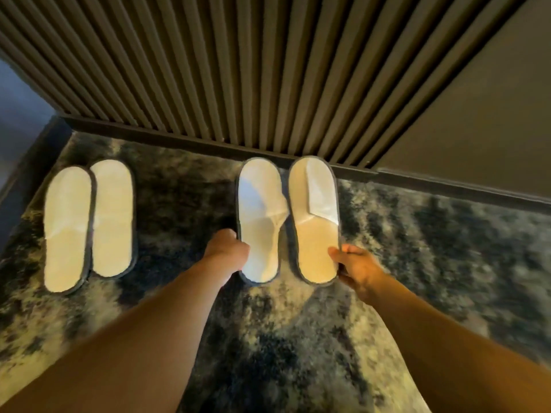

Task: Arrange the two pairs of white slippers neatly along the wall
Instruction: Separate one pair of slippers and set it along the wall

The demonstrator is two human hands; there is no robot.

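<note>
Two pairs of white slippers with dark trim lie on the mottled carpet, toes toward the wall. The left pair point(89, 225) lies side by side, touching, with no hand on it. In the right pair, my left hand point(228, 248) grips the heel-side left edge of the left slipper point(259, 222), whose upper is crumpled. My right hand point(354, 263) pinches the right edge near the heel of the right slipper point(313, 222). A narrow gap separates these two slippers. Their toes reach close to the skirting.
A ribbed brown wall panel point(238, 70) with a dark skirting point(208, 144) runs across the back. A plain panel point(483, 120) continues at the right. A dark edge point(26, 174) borders the grey-and-cream carpet point(185, 189) on the left.
</note>
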